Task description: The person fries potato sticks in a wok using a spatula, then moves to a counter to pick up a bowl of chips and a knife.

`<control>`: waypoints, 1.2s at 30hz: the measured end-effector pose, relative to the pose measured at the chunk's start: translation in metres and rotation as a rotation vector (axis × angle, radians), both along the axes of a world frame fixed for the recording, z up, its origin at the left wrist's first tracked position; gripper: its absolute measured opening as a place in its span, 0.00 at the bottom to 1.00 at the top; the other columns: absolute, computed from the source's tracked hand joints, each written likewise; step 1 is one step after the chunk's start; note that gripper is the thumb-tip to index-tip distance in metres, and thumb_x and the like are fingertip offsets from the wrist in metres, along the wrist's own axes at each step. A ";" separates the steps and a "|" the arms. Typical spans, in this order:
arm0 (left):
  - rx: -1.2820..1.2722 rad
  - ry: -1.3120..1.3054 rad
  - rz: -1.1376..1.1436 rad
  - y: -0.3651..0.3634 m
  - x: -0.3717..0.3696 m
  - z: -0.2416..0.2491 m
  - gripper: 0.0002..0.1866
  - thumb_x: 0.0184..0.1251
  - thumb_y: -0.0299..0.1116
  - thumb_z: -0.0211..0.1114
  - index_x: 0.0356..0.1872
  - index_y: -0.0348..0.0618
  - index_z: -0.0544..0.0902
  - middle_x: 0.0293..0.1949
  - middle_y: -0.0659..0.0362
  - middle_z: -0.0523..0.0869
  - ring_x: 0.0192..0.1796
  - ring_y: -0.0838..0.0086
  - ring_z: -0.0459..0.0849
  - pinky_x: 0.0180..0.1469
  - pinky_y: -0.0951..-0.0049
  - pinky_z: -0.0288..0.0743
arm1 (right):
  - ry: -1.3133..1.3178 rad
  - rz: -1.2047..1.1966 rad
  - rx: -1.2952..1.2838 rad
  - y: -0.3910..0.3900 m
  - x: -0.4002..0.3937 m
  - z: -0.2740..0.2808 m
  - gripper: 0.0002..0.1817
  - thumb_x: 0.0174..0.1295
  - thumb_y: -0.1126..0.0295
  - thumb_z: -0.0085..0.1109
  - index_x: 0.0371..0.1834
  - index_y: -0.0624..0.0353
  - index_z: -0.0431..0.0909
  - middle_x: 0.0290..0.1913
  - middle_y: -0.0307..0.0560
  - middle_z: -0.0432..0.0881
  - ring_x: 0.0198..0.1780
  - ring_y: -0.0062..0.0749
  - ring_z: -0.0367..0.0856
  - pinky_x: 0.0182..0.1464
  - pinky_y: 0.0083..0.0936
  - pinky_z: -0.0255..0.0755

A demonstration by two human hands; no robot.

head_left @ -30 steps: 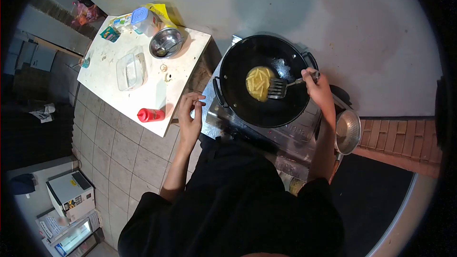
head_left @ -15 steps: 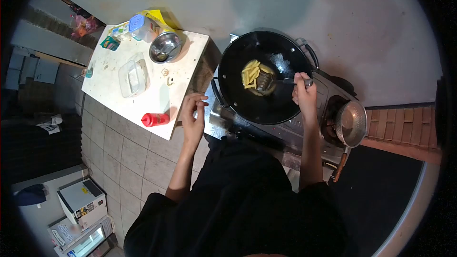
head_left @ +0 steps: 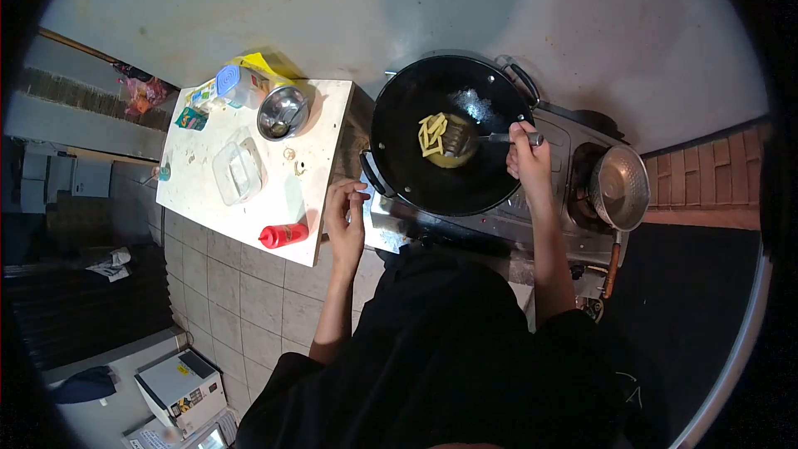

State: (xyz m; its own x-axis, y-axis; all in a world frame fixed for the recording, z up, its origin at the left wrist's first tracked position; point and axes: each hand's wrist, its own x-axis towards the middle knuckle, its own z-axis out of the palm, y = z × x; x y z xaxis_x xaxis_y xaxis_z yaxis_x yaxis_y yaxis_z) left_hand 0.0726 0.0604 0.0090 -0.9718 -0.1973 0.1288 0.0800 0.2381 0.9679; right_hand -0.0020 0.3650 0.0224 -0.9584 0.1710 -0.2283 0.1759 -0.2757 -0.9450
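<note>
My right hand is closed round the handle of a slotted spatula. The spatula's blade rests inside a black wok, against several pale yellow fries lying in a small pool of oil. Off the wok's left side, close to its side handle, hovers my left hand. Its fingers are loosely bent and apart, with nothing in them, between the wok and the white table.
On the white table are a red squeeze bottle, a clear plastic container, a steel bowl and a blue-lidded tub. A hammered metal pan sits on the stove to the right.
The spatula blade has shifted slightly within the wok, nudging the fries closer together. The view has turned a little, and my left hand remains empty beside the wok.
</note>
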 end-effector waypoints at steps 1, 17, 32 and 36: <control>-0.003 0.002 -0.007 -0.001 -0.001 0.000 0.09 0.74 0.22 0.52 0.44 0.30 0.80 0.48 0.53 0.77 0.43 0.71 0.82 0.47 0.74 0.79 | 0.025 0.016 0.052 0.002 0.000 0.002 0.14 0.73 0.62 0.53 0.27 0.53 0.71 0.16 0.25 0.61 0.15 0.10 0.58 0.17 0.14 0.49; 0.022 0.010 0.001 -0.009 -0.009 -0.011 0.08 0.72 0.21 0.53 0.43 0.33 0.81 0.48 0.54 0.78 0.42 0.72 0.83 0.45 0.75 0.77 | 0.247 0.130 0.898 -0.019 0.022 0.069 0.09 0.70 0.69 0.57 0.34 0.62 0.75 0.21 0.45 0.71 0.22 0.22 0.65 0.28 0.25 0.64; 0.044 0.005 0.021 -0.012 -0.002 -0.016 0.08 0.72 0.21 0.53 0.42 0.32 0.80 0.47 0.54 0.78 0.41 0.72 0.83 0.46 0.74 0.77 | 0.103 0.127 1.200 -0.010 -0.010 0.080 0.20 0.70 0.61 0.55 0.25 0.67 0.73 0.22 0.62 0.72 0.24 0.54 0.70 0.30 0.39 0.64; 0.037 0.012 0.035 -0.015 -0.002 -0.015 0.08 0.73 0.22 0.53 0.42 0.33 0.81 0.47 0.53 0.79 0.42 0.71 0.83 0.46 0.74 0.77 | 0.099 0.018 0.990 -0.012 -0.011 0.046 0.19 0.71 0.62 0.54 0.25 0.66 0.73 0.20 0.55 0.70 0.23 0.38 0.68 0.29 0.34 0.62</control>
